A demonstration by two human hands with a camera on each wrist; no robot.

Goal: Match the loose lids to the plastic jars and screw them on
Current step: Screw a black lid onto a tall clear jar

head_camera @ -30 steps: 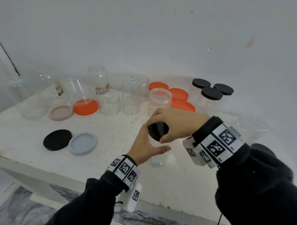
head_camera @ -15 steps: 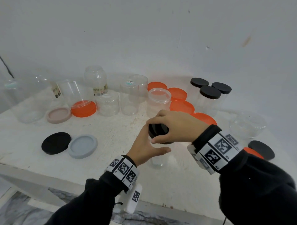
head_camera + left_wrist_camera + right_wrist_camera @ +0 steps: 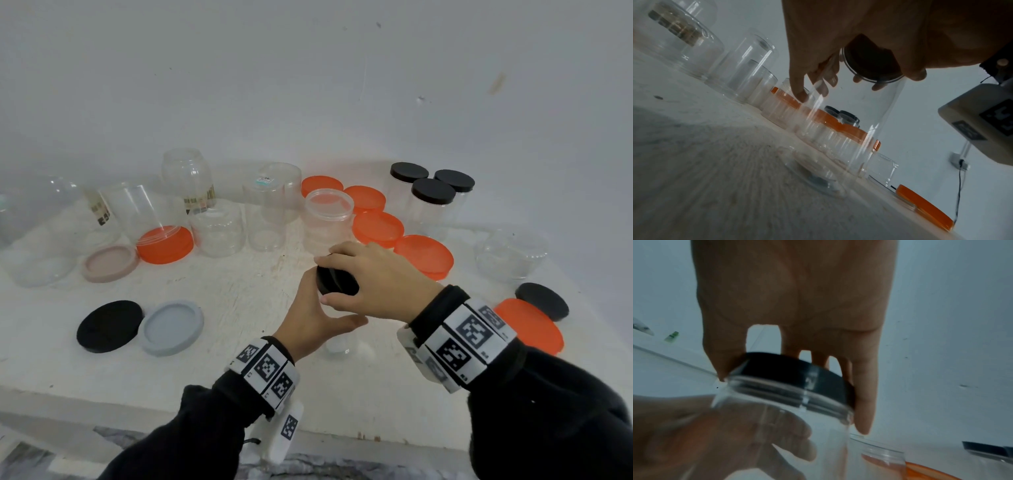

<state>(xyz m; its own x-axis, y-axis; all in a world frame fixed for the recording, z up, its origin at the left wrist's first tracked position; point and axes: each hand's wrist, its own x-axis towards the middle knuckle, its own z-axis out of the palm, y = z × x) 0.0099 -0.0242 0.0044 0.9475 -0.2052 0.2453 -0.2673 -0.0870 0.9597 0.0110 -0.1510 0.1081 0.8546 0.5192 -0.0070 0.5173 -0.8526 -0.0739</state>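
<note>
Hands: right hand [image 3: 380,277] curls over round black lid [image 3: 334,282]; left hand [image 3: 317,317] wraps clear jar [image 3: 849,129]. Three black-capped jars [image 3: 432,202] near tabletop's far edge.

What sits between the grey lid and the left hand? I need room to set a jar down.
Nothing: the head view shows only bare table between the grey lid and the left hand.

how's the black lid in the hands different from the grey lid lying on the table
The black lid sits on a clear jar, gripped by the right hand; the grey lid lies loose on the table, untouched. The black lid looks smaller across. The grey lid shows a raised rim and sunken centre; the black lid's top is mostly covered. Both are round.
</note>
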